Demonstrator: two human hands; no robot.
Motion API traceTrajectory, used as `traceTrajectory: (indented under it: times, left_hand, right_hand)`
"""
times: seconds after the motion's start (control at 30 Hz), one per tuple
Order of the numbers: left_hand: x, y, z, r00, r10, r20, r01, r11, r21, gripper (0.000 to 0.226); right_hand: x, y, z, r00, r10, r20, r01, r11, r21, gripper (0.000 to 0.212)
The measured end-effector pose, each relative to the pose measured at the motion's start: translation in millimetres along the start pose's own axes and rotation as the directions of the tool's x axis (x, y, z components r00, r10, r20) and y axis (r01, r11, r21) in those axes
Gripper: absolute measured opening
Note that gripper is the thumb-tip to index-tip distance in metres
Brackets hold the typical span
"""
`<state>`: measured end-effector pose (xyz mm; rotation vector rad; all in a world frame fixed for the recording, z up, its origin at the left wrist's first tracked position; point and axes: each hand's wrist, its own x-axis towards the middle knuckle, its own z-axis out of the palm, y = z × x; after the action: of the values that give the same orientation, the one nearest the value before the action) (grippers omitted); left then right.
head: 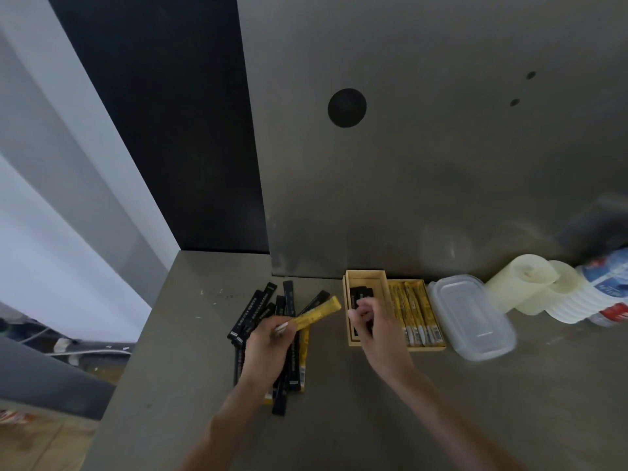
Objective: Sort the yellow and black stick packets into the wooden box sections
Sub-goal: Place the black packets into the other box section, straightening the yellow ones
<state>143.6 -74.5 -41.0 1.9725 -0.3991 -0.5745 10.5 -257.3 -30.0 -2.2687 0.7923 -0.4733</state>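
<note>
– Left hand (268,338), entry one: status?
– Clamped. Thumb and fingers pinch the pale end of one yellow packet (319,312). It is lifted clear and slants up to the right, above the loose stock

– Right hand (377,329)?
– Positioned over the left section of the wooden box (350,342), fingers curled downward. Whether they grip anything cannot be told, as that part is blurred

– Box contents?
– Two sections. Left: boxed black packets (362,295), partly hidden by the right hand. Right: boxed yellow packets (413,312), laid side by side lengthwise, filling the section

– Unsorted stock?
– Loose black packets (258,312) on the surface (190,368), left of the box, fanned and overlapping beneath the left hand. One spare yellow packet (303,348) lies among them

– Other items?
– Clear plastic container (472,317), lid on, just beside the box's right wall. Cream candles (520,283), two, further right. Water bottle (608,290) at the right edge. Grey wall (441,164) behind all of them
</note>
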Motion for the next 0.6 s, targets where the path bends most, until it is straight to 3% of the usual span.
traceTrajectory:
  times: [0.07,0.17,0.23,0.33,0.47,0.6]
  left_hand:
    - [-10,15,-1,0.948,-0.138,0.287,0.258,0.863,-0.435,0.015]
    - [-22,29,0,0.824,-0.075,0.562,0.461,0.667,-0.586,0.02]
    - [-24,32,3,0.775,-0.094,0.625,0.539,0.614,-0.576,0.023]
    - [-26,31,6,0.735,-0.135,0.665,0.608,0.565,-0.557,0.027]
    - [-25,29,5,0.742,-0.145,0.654,0.626,0.498,-0.6,0.022]
    - [-23,28,2,0.71,-0.152,0.687,0.649,0.52,-0.556,0.033]
  right_hand:
    - [-6,-11,2,0.998,0.049,0.044,-0.057,0.979,0.197,0.044]
    - [-7,-27,3,0.972,0.09,0.219,-0.185,0.864,0.469,0.034]
    - [-6,-36,-2,0.952,0.075,0.295,-0.236,0.794,0.561,0.02]
    - [-5,-43,-8,0.941,0.067,0.332,-0.271,0.737,0.619,0.024]
    - [-5,-39,-11,0.923,0.063,0.379,-0.326,0.651,0.686,0.029]
    - [-9,-43,-12,0.922,0.067,0.381,-0.32,0.687,0.653,0.025]
